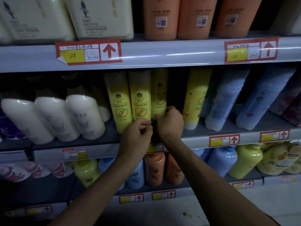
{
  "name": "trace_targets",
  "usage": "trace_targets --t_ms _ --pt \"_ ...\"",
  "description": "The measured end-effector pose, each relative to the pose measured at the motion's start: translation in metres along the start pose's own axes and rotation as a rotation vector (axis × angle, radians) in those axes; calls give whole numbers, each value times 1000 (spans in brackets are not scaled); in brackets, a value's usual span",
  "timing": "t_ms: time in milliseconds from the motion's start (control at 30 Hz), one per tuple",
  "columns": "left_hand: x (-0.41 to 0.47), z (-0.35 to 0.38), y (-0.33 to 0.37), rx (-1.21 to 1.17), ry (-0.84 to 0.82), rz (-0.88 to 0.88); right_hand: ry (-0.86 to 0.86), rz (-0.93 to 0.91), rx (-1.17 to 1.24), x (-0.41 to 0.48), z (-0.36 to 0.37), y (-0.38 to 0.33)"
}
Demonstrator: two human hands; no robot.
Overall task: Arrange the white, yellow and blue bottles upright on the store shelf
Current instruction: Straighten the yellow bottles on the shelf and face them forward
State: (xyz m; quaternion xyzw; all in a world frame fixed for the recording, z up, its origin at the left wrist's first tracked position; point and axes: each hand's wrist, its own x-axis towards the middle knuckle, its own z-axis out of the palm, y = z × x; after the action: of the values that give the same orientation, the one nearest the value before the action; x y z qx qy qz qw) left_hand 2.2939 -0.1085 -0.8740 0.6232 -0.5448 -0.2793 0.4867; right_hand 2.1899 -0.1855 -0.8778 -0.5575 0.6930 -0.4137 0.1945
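On the middle shelf (104, 141) three white bottles (84, 115) stand at the left. Two yellow bottles (121, 101) stand upright side by side in the centre. A third yellow bottle (159, 95) stands just behind and right of them. My right hand (170, 120) grips its lower part with curled fingers. My left hand (138, 132) is at the base of the second yellow bottle (140, 101), fingers curled; what it holds is unclear. Another yellow bottle (196, 98) and blue bottles (224, 98) stand at the right, beyond a dark gap.
The shelf above carries cream tubs (101, 18) and orange bottles (160, 18); its edge has a red price tag (88, 52). The lower shelf holds yellow, blue and orange bottles (154, 168). Purple bottles (286, 101) stand at the far right.
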Motion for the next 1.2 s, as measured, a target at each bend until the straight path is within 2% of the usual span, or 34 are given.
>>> trace_targets --t_ms 400,533,667,833,1000,1200 --pt "-1 1 8 -81 -18 -68 -93 -98 -64 -9 -20 5" --pt "-4 5 11 -62 -42 -65 -134 -191 -87 -17 -46 10" --pt "-6 20 21 -89 -90 -80 -101 -210 -149 -24 -83 20" --pt "-5 41 38 -126 -161 -75 -93 -160 -190 -24 -117 32" --pt "0 62 46 -146 -139 -55 -125 -94 -88 -19 -119 44" --pt "2 82 51 -38 -116 -51 -186 1 7 -8 -121 49"
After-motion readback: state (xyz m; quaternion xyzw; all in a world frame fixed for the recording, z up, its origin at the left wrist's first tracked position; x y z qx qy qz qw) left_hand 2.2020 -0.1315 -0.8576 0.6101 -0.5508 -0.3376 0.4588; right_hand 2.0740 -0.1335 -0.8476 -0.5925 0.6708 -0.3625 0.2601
